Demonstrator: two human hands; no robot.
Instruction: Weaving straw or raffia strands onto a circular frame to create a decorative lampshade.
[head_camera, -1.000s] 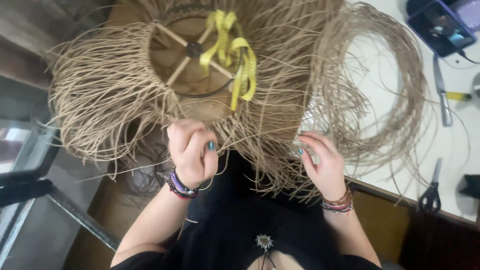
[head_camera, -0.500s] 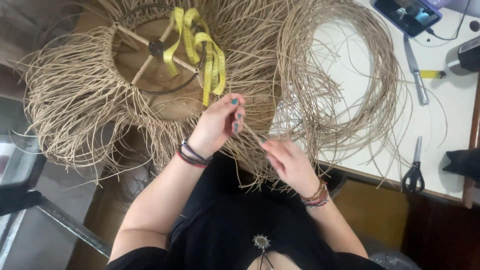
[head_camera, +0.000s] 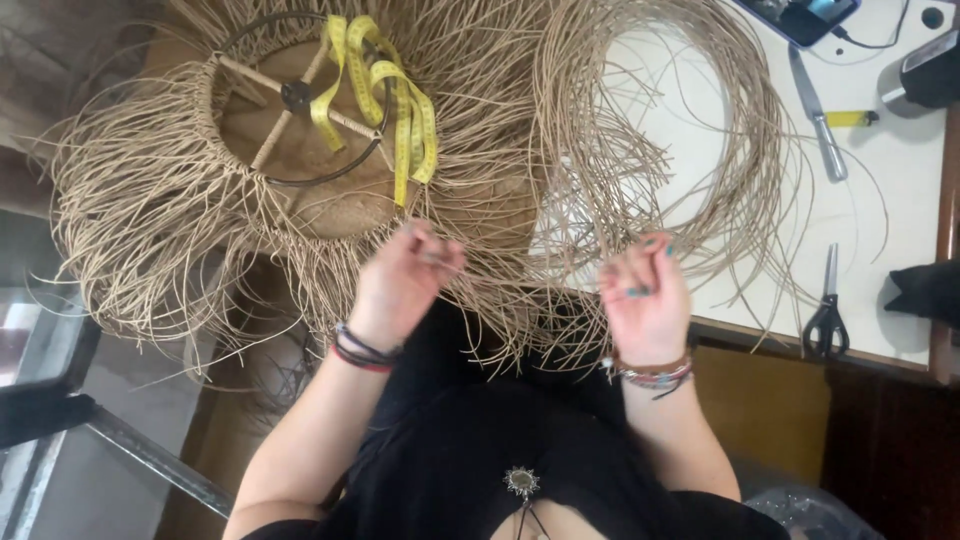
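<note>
A round woven piece (head_camera: 300, 190) of tan fibre with a dark metal ring and wooden spokes lies before me, long loose strands fanning out all round. A yellow measuring tape (head_camera: 395, 100) is draped over the ring. My left hand (head_camera: 405, 280) is pinched shut on thin strands at the piece's near edge. My right hand (head_camera: 645, 295) is also closed on strands, just below a loose coil of fibre (head_camera: 700, 150) on the white table (head_camera: 880, 230). Both hands are blurred.
On the table's right side lie black-handled scissors (head_camera: 828, 315), a knife (head_camera: 818, 120), a yellow lighter (head_camera: 852, 118) and a dark phone (head_camera: 800, 15) on a cable. A dark object (head_camera: 925, 290) sits at the right edge. A metal frame (head_camera: 130, 450) runs low on the left.
My hands were close together half a second ago; they have pulled apart, the right one going right. The view has also shifted, so the woven piece sits more to the left.
</note>
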